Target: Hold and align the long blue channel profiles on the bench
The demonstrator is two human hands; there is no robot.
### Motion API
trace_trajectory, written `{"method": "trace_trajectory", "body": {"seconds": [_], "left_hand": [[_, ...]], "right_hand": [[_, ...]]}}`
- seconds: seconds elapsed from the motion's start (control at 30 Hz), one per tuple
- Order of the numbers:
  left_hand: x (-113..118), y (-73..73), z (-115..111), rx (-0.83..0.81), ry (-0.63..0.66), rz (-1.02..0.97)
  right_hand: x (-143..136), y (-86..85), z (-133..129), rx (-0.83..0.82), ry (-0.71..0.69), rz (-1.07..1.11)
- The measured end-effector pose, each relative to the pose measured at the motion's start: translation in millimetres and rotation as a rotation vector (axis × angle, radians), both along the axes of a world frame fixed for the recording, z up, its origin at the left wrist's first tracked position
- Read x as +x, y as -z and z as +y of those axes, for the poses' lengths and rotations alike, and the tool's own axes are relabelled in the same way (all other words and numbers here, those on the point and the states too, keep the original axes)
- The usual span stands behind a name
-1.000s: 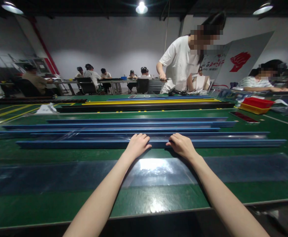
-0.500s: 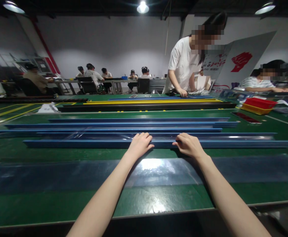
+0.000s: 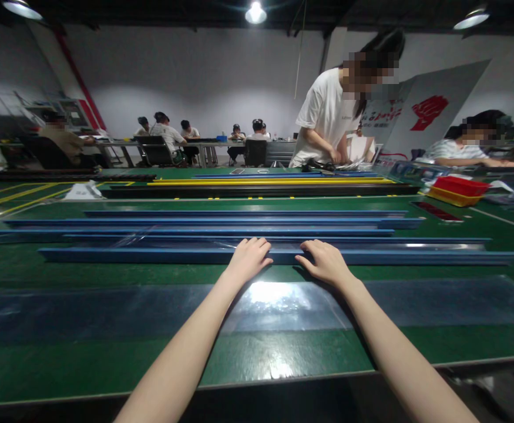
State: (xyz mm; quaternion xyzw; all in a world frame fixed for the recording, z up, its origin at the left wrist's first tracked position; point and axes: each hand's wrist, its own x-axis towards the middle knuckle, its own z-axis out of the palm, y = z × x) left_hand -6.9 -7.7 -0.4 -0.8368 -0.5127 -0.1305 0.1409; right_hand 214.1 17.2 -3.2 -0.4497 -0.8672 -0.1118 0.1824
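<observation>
A long blue channel-shaped profile lies crosswise on the green table in front of me. My left hand grips its near wall, fingers over the top and thumb on the front side. To the right, my right hand holds the same wall in a similar way, its thumb pointing inward. Shiny clear plastic film shows inside the channel; its edges behind my fingers are hidden. Between my forearms and beyond them, a wide transparent plastic strip lies flat nearer to me.
More blue profiles lie parallel behind. Farther back are yellow and black profiles. A phone and red and yellow bins sit at right. A co-worker in a white T-shirt stands opposite, handling dark items.
My right hand has slid left along the near wall, closer to my left hand, and its fingers have loosened a little. My left hand stays in place. The co-worker's hand has shifted right.
</observation>
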Motion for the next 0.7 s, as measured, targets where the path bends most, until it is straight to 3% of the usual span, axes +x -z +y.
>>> {"method": "trace_trajectory", "body": {"seconds": [0.7], "left_hand": [[0.0,0.1,1.5,-0.015,-0.03,0.013]], "right_hand": [[-5.0,4.2,1.7,-0.08,-0.061,0.025]]}}
